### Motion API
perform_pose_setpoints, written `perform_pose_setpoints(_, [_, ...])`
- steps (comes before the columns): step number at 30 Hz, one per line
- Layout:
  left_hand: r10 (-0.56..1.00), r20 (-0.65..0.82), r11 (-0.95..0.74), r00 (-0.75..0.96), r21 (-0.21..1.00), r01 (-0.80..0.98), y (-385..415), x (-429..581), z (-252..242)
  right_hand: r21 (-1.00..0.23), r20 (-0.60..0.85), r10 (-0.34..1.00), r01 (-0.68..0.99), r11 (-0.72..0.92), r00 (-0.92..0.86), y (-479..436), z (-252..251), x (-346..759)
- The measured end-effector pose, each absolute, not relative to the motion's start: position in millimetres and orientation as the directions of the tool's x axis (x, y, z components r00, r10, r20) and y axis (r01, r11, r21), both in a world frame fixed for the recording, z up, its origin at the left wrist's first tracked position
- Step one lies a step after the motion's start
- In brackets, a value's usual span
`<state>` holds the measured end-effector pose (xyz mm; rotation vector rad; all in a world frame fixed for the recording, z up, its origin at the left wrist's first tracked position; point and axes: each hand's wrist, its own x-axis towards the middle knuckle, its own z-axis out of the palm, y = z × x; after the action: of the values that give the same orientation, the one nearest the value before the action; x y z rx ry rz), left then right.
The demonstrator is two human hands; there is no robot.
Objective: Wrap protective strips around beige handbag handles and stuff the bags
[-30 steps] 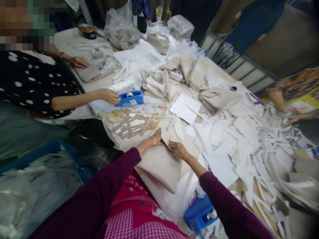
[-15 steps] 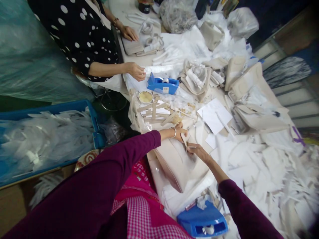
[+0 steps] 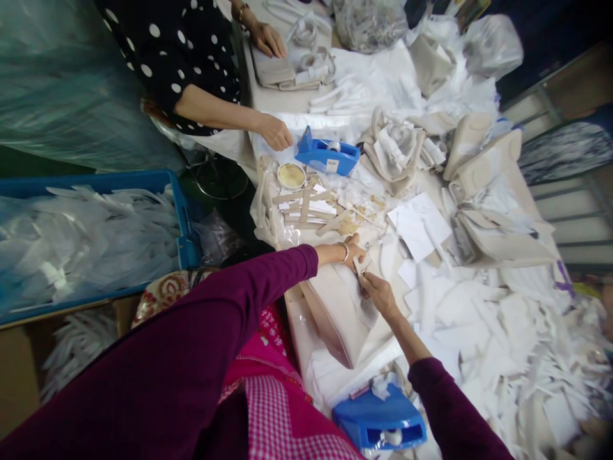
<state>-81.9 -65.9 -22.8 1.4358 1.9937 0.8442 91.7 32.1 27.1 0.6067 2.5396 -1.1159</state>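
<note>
A beige handbag (image 3: 342,310) lies on the table in front of me, its flat side up. At its far edge, my left hand (image 3: 353,250), with a bracelet at the wrist, is closed on a short beige strap (image 3: 360,266). My right hand (image 3: 380,295) pinches the lower part of that strap from the right, where a small shiny piece shows at the fingertips. Its exact kind is too small to tell. Both hands are close together, just above the bag.
A blue tape dispenser (image 3: 380,418) stands near my front edge, another blue dispenser (image 3: 328,153) farther off. Beyond my left hand lie beige strips (image 3: 306,207) and a round tin (image 3: 291,176). White scraps (image 3: 502,332) cover the right side. A co-worker's hand (image 3: 275,131) is across the table.
The view has shifted a little, so the table's far items sit farther right. My right hand has turned slightly more upright at the strap. Both hands stay on it.
</note>
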Motion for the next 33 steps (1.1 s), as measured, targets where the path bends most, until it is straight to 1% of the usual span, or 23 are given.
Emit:
perform_pose_setpoints(2, [0.951,-0.092,0.264,-0.296,0.740,0.619,-66.0,-80.7,-21.3,-0.662,-0.485,0.237,0.530,0.529,-0.842,36.5,26.5,89.8])
perform_pose_setpoints(5, [0.948,-0.140,0.294,-0.286,0.730,0.617,-65.7,-80.7,-21.6,-0.709,-0.524,0.191,0.549,0.443,-0.830,39.5,29.9,86.3])
perform_pose_setpoints(10, [0.963,-0.118,0.246,-0.242,0.750,0.614,-74.8,-86.2,-19.4,-0.746,-0.546,0.147,0.559,0.362,-0.825,38.3,37.5,83.7])
perform_pose_setpoints(14, [0.976,-0.148,0.216,-0.163,0.782,0.585,-85.1,-92.0,-13.7,-0.750,-0.558,0.143,0.571,0.332,-0.817,38.5,39.4,83.2])
perform_pose_setpoints(19, [0.980,-0.158,0.200,-0.124,0.800,0.566,-86.7,-94.9,-14.8,-0.739,-0.580,0.135,0.588,0.328,-0.803,40.4,38.0,81.9])
perform_pose_setpoints(25, [0.978,-0.147,0.204,-0.145,0.800,0.565,-86.4,-94.6,-18.6,-0.722,-0.586,0.144,0.594,0.354,-0.798,41.5,26.9,83.0])
perform_pose_setpoints(28, [0.978,-0.140,0.205,-0.156,0.796,0.569,-85.9,-94.3,-19.9,-0.704,-0.580,0.144,0.582,0.407,-0.802,39.2,23.2,84.3])
perform_pose_setpoints(33, [0.976,-0.159,0.216,-0.148,0.798,0.563,-82.7,-95.2,-26.0,-0.651,-0.543,0.155,0.530,0.544,-0.825,34.0,23.4,87.0])
